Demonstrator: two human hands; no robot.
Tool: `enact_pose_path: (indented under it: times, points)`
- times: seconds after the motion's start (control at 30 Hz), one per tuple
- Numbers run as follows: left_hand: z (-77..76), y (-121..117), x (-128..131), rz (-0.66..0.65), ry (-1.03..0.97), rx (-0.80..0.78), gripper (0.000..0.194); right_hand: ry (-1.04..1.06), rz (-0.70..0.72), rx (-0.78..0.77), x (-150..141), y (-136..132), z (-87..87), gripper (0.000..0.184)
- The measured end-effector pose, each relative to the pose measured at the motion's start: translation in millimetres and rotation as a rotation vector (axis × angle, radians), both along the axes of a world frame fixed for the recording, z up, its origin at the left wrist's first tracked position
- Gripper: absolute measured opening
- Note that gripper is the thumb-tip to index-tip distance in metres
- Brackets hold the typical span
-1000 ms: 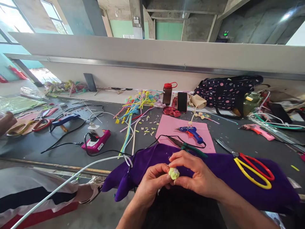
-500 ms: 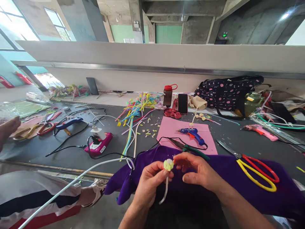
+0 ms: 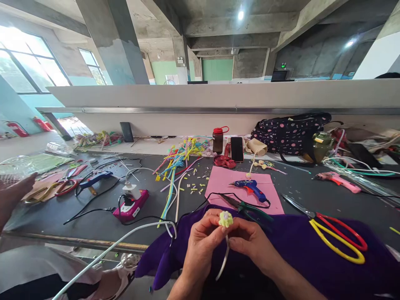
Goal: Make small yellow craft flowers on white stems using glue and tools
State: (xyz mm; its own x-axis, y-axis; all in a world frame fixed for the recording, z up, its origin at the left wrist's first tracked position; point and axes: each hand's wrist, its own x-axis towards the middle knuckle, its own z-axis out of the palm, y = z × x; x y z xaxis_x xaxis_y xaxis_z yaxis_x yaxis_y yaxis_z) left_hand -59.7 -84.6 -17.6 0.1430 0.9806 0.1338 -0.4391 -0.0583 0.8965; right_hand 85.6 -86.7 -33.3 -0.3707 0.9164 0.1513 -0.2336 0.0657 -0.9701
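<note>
A small pale yellow craft flower [image 3: 225, 219] with a whitish centre is between my hands, above the purple cloth [image 3: 300, 237]. Its thin white stem [image 3: 222, 266] hangs down below. My left hand [image 3: 202, 243] pinches the flower from the left with thumb and fingers. From the right, my right hand [image 3: 251, 239] grips the flower's side, its thumb close to the stem; its fingertips are partly hidden behind the bloom. Just beyond lie green-handled pliers [image 3: 246, 206] and a blue glue gun [image 3: 251, 189] on a pink sheet [image 3: 215, 183].
Scissors with red and yellow handles [image 3: 339, 237] lie on the right of the cloth. A magenta power strip [image 3: 133, 206], cords and coloured stems [image 3: 171, 175] are at left. A pink glue gun [image 3: 339, 181] lies far right. Another person's hand [image 3: 18, 191] shows at the left edge.
My right hand has moved left and closed its fingers on the flower, where it was loosely apart before. The camera has tilted up a little.
</note>
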Motion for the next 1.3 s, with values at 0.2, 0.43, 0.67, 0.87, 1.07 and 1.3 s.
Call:
enact_pose_path:
  times: [0.2, 0.43, 0.67, 0.87, 1.07, 1.3]
  points:
    - [-0.3, 7.4, 11.0, -0.061, 0.016, 0.005, 0.008, -0.024, -0.151, 0.011, 0.2, -0.7, 2.4, 0.019]
    - [1.3, 9.9, 19.4, -0.228, -0.006, -0.104, 0.033, 0.114, -0.157, -0.136, 24.0, 1.2, -5.2, 0.021]
    - [-1.6, 18.6, 34.1, -0.246, 0.045, -0.118, 0.028, 0.229, -0.129, -0.262, 52.0, 3.1, -21.3, 0.023]
    - [-8.9, 24.3, 44.7, -0.364, 0.061, -0.123, 0.026, 0.256, -0.096, -0.279, 62.8, 0.9, -27.5, 0.024]
    - [-13.5, 24.3, 52.6, -0.37, 0.08, -0.129, 0.018, 0.255, -0.073, -0.29, 64.7, 2.0, -34.5, 0.025]
    - [-17.4, 20.7, 55.2, -0.343, 0.036, -0.137, 0.016, 0.22, -0.05, -0.307, 58.5, 1.8, -30.6, 0.024]
